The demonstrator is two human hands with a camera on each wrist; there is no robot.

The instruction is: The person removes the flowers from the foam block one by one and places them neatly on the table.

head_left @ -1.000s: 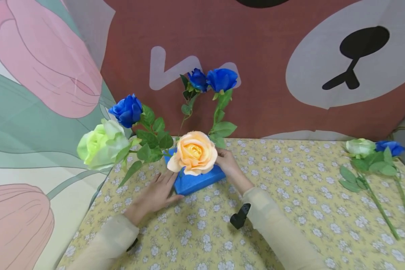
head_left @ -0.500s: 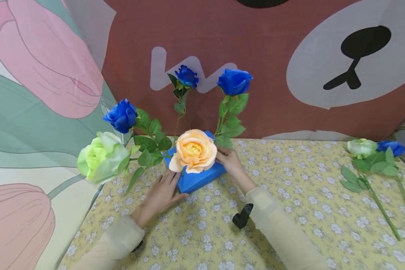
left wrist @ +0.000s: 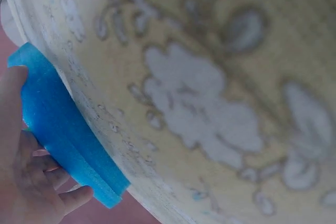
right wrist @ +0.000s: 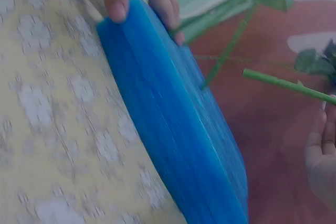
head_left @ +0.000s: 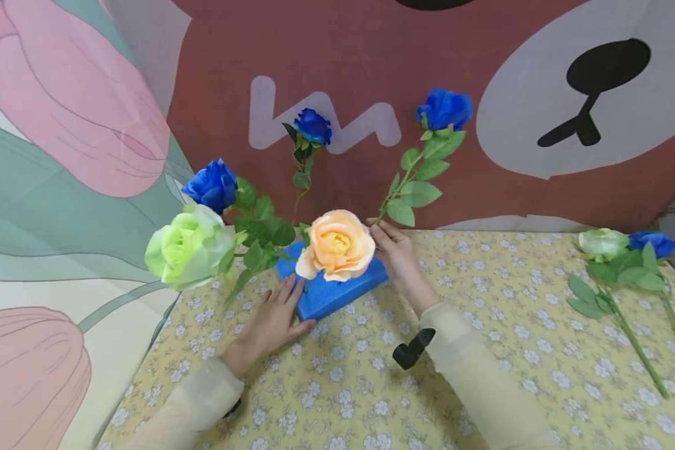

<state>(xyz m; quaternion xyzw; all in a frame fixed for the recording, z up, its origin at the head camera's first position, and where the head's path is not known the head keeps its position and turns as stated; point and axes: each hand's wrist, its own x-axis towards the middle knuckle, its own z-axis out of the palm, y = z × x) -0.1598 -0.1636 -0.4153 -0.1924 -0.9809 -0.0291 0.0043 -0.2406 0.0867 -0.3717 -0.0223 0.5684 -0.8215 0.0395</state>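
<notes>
Straight fingers of my left hand [head_left: 267, 325] rest on the left part of a blue foam block [head_left: 337, 299], with the thumb against its front side. A blue rose [head_left: 444, 110] leans up and right, its stem pinched by my right hand [head_left: 402, 261]. In the right wrist view the stem's cut end [right wrist: 273, 81] hangs apart from the foam. A peach rose [head_left: 339, 245] hides part of the block in the head view. On the left, a pale green rose [head_left: 188, 247] and another blue rose [head_left: 210, 185] lean outward. A smaller blue rose [head_left: 313, 127] stands behind.
A whitish-green rose [head_left: 602, 244] and a blue rose [head_left: 652, 245] lie at the right on the flowered tablecloth [head_left: 500, 337]. Behind the table hangs a brown printed backdrop [head_left: 427, 50]. A black wrist camera [head_left: 413, 350] hangs under the right sleeve.
My right hand has moved up and right with the blue rose, which now leans farther right. My left hand stays at the foam block, which has shifted slightly right.
</notes>
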